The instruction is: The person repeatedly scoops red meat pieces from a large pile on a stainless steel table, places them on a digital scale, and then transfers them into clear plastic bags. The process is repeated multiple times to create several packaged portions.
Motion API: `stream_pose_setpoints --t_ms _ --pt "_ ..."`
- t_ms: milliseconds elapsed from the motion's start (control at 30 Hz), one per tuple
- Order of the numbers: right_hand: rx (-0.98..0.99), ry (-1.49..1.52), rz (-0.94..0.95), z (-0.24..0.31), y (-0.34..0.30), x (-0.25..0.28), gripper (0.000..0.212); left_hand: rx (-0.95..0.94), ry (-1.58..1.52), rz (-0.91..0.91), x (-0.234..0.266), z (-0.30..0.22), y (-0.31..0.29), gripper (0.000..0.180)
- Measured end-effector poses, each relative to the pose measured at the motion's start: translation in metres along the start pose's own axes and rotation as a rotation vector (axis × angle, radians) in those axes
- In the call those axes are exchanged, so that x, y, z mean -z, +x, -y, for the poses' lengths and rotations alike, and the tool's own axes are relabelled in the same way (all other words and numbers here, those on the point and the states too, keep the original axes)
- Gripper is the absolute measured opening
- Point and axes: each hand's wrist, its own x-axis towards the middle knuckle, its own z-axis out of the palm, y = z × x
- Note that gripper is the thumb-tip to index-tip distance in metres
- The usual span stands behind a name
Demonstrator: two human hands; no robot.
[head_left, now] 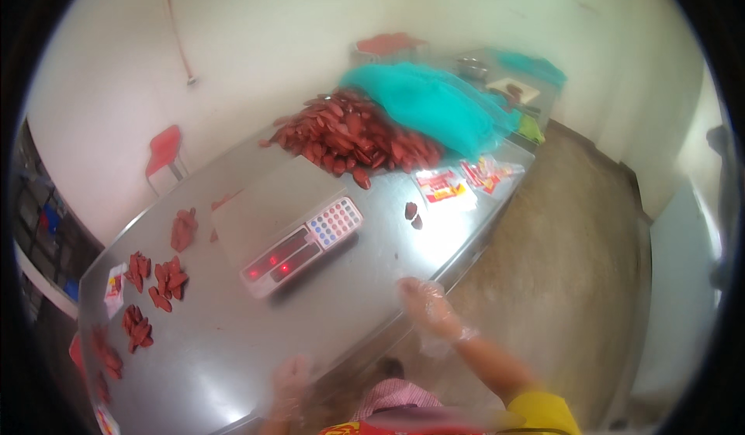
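My right hand [431, 309], in a clear plastic glove, is at the near edge of the steel table [349, 287]. Its fingers point left, loosely bent, with nothing visible in them. My left hand [292, 379], also gloved, hangs low over the near edge; its fingers are blurred and partly hidden. Beyond the hands stands a digital scale [272, 202] with a lit red display and a keypad; its flat pan shows nothing on it. Behind it lies a large heap of reddish-brown, oval, sausage-like pieces [341, 132], partly under a turquoise mesh cloth [427, 101].
Small clusters of the same pieces [171, 280] lie on the table's left side, by a printed packet [115, 289]. Printed plastic bags [446, 189] and two dark pieces [414, 214] lie right of the scale. Red chairs [164, 149] stand by the wall. Concrete floor [543, 280] runs along the right.
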Motion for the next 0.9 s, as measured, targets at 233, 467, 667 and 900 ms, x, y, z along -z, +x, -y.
stream_pose_setpoints --t_ms 233,467,667,900 --pt "0.185 -0.285 0.091 -0.055 0.145 0.034 0.028 -0.42 0.334 0.057 -0.105 -0.061 0.082 0.042" --pt "0.106 -0.469 0.122 -0.092 0.328 0.015 0.051 -0.311 0.349 0.078 -0.14 -0.078 0.129 0.047" --pt "0.171 -0.714 -0.011 -0.118 0.438 -0.096 0.073 -0.054 0.387 -0.222 -0.139 -0.081 0.086 0.04" --pt "0.215 -0.272 0.135 -0.083 0.466 -0.102 0.048 0.431 0.18 -0.456 -0.142 -0.095 0.049 0.024"
